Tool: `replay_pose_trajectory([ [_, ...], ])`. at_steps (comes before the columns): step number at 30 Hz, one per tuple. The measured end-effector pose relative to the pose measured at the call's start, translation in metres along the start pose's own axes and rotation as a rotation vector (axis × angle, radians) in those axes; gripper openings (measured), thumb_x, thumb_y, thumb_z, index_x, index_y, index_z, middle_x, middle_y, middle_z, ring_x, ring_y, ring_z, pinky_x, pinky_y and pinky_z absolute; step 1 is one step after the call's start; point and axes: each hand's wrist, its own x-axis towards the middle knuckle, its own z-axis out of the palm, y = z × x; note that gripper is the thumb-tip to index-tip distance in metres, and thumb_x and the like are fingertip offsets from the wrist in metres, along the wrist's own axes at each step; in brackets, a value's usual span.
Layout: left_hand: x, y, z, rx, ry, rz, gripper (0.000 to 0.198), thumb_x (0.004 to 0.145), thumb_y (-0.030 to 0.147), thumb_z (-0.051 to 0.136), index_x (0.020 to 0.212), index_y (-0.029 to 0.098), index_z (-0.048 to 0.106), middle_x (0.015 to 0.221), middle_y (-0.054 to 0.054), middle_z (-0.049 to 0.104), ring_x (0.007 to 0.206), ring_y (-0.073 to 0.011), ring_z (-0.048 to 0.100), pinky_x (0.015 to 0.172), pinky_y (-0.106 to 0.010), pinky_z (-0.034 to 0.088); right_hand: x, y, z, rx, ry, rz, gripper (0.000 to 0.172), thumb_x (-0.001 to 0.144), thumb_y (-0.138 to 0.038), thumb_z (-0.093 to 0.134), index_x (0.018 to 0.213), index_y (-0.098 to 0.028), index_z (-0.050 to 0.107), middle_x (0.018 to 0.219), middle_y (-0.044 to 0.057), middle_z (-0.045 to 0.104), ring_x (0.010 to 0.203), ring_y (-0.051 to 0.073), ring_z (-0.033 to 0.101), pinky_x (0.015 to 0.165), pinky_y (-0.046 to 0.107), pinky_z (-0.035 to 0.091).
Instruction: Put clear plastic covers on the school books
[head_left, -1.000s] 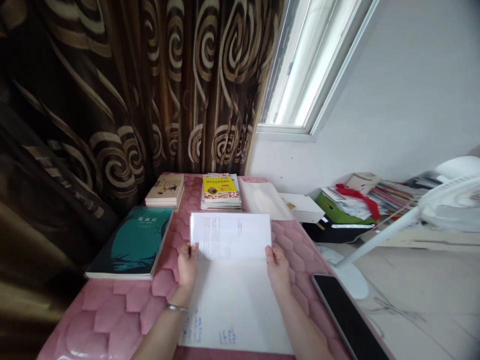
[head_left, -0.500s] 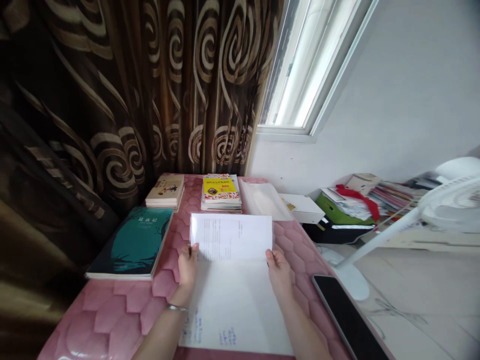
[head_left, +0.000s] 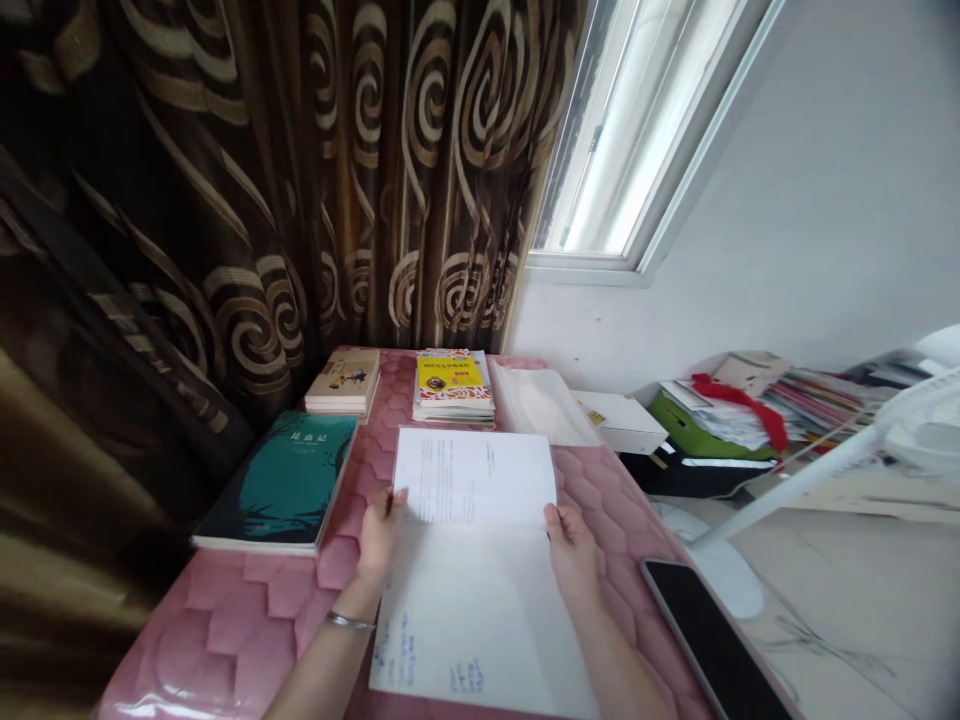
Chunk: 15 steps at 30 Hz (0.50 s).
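My left hand pinches the left edge of a white printed paper, thumb on top. The right edge is held by my right hand in the same way. The upper part carries rows of small print. Below it lies a larger white sheet with blue handwriting near its bottom; whether the two are joined I cannot tell. Left of my left hand is a dark teal book with white characters on its cover. A dark-screened phone or tablet lies right of my right forearm.
Beyond the paper, the pink padded table carries a stack of tan books, a yellow-topped book stack, and translucent plastic sleeves. A white box, a green bin and a white fan are to the right.
The view has turned slightly left, so everything sits a little further right. Both hands keep hold of the paper, whose printed top now looks slightly more tilted.
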Motion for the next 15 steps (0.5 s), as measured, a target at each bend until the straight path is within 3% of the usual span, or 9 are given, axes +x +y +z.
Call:
replay_pose_trajectory([
  [7, -0.0028, -0.0021, 0.0054, 0.080, 0.077, 0.005, 0.040, 0.075, 0.059, 0.050, 0.069, 0.019, 0.054, 0.056, 0.000, 0.057, 0.054, -0.0169, 0.052, 0.055, -0.028, 0.040, -0.0022, 0.0017, -0.0019, 0.000, -0.010, 0.029, 0.041, 0.072, -0.064, 0.053, 0.070, -0.023, 0.052, 0.060, -0.001, 0.057, 0.058, 0.019, 0.053, 0.056, 0.029, 0.043],
  [15, -0.0032, -0.0029, 0.0053, 0.045, 0.087, 0.004, 0.041, 0.074, 0.059, 0.054, 0.068, 0.019, 0.057, 0.058, -0.002, 0.060, 0.056, -0.0180, 0.055, 0.057, -0.029, 0.041, -0.0030, -0.0044, -0.0027, -0.044, 0.040, -0.001, 0.043, 0.069, -0.065, 0.053, 0.066, -0.023, 0.054, 0.057, 0.001, 0.059, 0.056, 0.020, 0.053, 0.055, 0.030, 0.042],
])
